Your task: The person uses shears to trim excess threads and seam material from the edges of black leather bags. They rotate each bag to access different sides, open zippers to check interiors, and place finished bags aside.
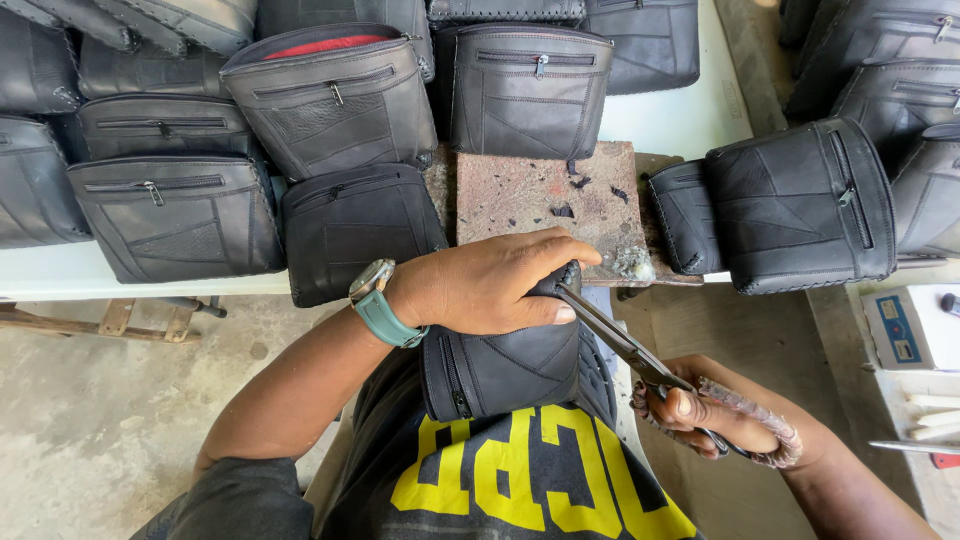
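My left hand point(495, 285) grips the top of a black leather bag point(505, 370) held against my chest; a teal-strapped watch is on that wrist. My right hand point(715, 410) holds a pair of scissors point(625, 350) by handles wrapped in cord. The blades reach up and left to the bag's upper edge, right under my left thumb. Just beyond sits a worn reddish stone block point(545, 200) with small black scraps on it.
Several finished black leather bags point(335, 95) crowd the white table point(670, 115) ahead and to the left. More bags point(800, 205) lie at the right. A small box point(905, 330) and white sticks sit far right. Concrete floor point(100, 420) lies lower left.
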